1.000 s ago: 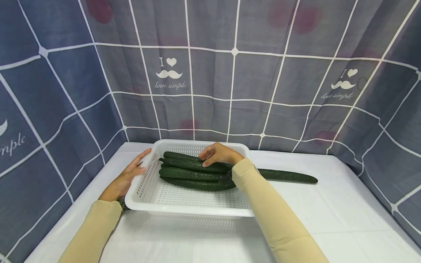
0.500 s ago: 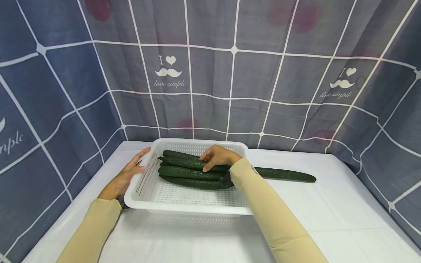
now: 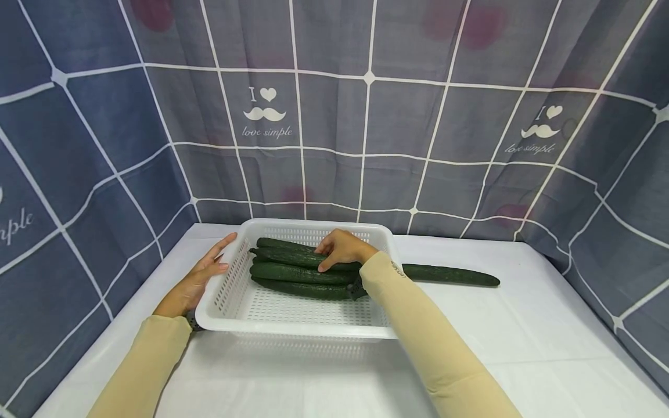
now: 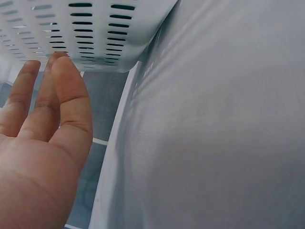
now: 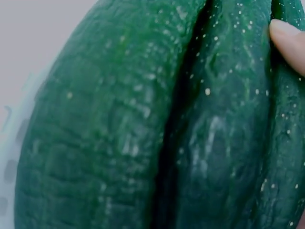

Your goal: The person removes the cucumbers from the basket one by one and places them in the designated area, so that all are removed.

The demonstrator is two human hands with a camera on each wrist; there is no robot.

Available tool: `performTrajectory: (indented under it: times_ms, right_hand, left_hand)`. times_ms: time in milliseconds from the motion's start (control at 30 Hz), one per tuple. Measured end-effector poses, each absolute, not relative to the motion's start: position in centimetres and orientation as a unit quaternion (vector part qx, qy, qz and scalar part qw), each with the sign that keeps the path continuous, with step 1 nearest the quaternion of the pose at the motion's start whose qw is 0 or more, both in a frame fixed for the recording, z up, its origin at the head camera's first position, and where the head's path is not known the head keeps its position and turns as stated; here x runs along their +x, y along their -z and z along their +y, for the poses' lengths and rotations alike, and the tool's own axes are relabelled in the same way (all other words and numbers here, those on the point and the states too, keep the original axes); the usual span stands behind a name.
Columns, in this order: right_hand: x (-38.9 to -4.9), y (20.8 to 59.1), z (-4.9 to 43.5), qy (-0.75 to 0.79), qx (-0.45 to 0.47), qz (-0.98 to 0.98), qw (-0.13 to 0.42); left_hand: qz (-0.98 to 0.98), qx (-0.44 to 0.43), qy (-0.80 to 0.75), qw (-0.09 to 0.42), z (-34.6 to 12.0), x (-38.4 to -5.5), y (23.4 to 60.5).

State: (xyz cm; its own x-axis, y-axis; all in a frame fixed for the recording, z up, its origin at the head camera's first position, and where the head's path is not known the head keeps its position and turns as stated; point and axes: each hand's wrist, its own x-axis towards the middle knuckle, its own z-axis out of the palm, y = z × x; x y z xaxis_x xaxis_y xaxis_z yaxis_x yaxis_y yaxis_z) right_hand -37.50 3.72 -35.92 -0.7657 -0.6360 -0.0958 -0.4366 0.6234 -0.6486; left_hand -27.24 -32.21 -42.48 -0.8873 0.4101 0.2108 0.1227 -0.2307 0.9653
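Several long dark green cucumbers lie side by side in a white perforated basket (image 3: pixel 292 331). My right hand (image 3: pixel 342 247) reaches into it from the right and pinches one cucumber (image 3: pixel 284 255) near the back of the row, thumb on its near side and fingers on its far side. In the right wrist view the thumb tip (image 5: pixel 286 33) sits in a groove between two cucumbers. At the basket's left end is my left hand (image 3: pixel 201 276), fingers extended along the outside and thumb at the rim. The left wrist view shows its fingers (image 4: pixel 74 90) straight beside the slotted wall (image 4: pixel 90 33).
Another cucumber (image 3: pixel 452 274) lies on the white-covered table (image 3: pixel 522 337) right of the basket, partly hidden by my right sleeve (image 3: pixel 418 325). A blue-grey checked curtain (image 3: pixel 334 116) hangs close behind the basket and along both sides.
My right thumb has come down between the cucumbers, and the hand has gone from hovering over the row to pinching one. The left hand stays at the basket; the view has shifted slightly.
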Motion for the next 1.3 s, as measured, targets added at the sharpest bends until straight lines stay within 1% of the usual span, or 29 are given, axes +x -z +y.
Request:
performTrajectory:
  times_ms: [100,300,767,1067,1300]
  right_hand:
    - [-37.6,35.9,3.7,0.311,-0.311,0.885,0.15]
    - [-37.8,35.8,3.8,0.325,-0.33,0.879,0.111]
    - [-38.0,35.2,4.2,0.365,-0.33,0.867,0.075]
    - [-36.9,33.7,4.5,0.374,-0.322,0.868,0.056]
    - [-35.8,32.4,4.6,0.372,-0.315,0.872,0.042]
  left_hand:
    - [0.612,0.221,-0.753,0.095,-32.2,-27.2,42.5]
    - [0.611,0.23,-0.752,0.094,-32.3,-27.3,42.6]
    - [0.601,0.229,-0.76,0.098,-32.3,-27.2,42.6]
    - [0.595,0.244,-0.758,0.102,-32.4,-27.5,42.9]
    - [0.605,0.234,-0.755,0.099,-32.5,-27.4,42.9]
